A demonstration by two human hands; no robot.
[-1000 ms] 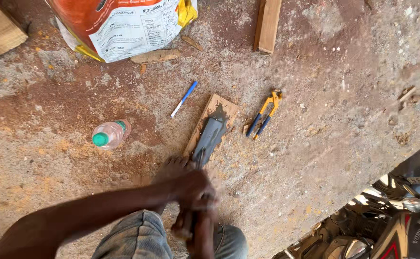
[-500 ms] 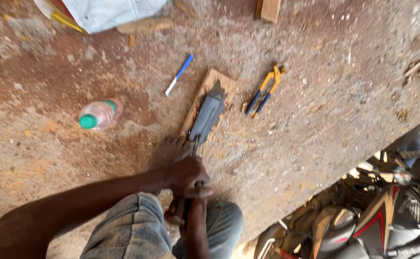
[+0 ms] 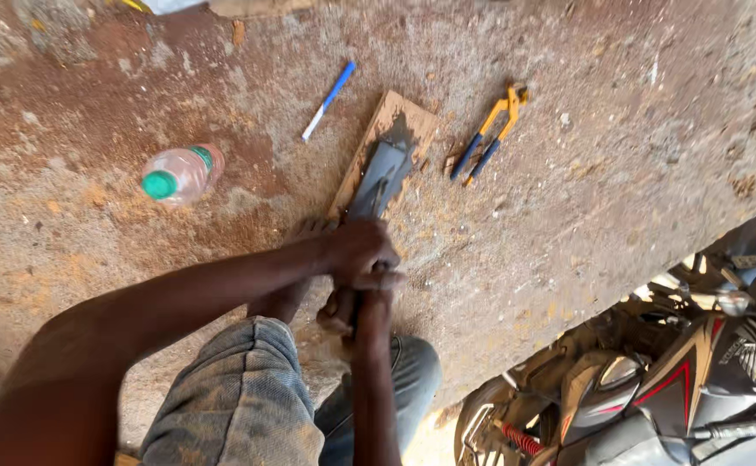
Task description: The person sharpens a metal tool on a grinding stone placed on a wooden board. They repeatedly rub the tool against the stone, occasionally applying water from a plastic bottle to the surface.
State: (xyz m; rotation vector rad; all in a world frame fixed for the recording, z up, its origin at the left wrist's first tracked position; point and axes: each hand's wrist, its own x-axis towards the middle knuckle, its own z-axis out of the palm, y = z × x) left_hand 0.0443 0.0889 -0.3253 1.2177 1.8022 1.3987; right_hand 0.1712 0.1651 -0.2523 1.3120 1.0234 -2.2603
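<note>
While both hands close together at the near end of a grey blade [image 3: 376,183], the head view looks straight down on a rough, dusty concrete floor [image 3: 585,173]. The left hand [image 3: 362,250] is wrapped shut on top; the right hand [image 3: 369,304] comes up from below with its fingers curled under it. Both clamp what seems to be the blade's handle end, though the grip hides it, so I cannot tell its shape. The blade lies along a narrow wooden board [image 3: 392,129], its far end resting on the board's dark, stained patch. The board slants away from the person, up and to the right.

Just beyond the hands a bare foot [image 3: 296,285] presses on the floor at the board's near end. Two knees in grey trousers [image 3: 248,397] fill the bottom of the view.

Left of the board, a blue-and-white pen [image 3: 328,100] lies loose, well apart from the hands. Farther left, a clear plastic bottle [image 3: 183,173] with a green cap lies on its side. Right of the board, near but not touching, lie yellow-handled pliers [image 3: 488,131]. Nothing lies between the hands and the blade.

At the lower right, a parked motorcycle [image 3: 654,388] with red and black panels shows.
</note>
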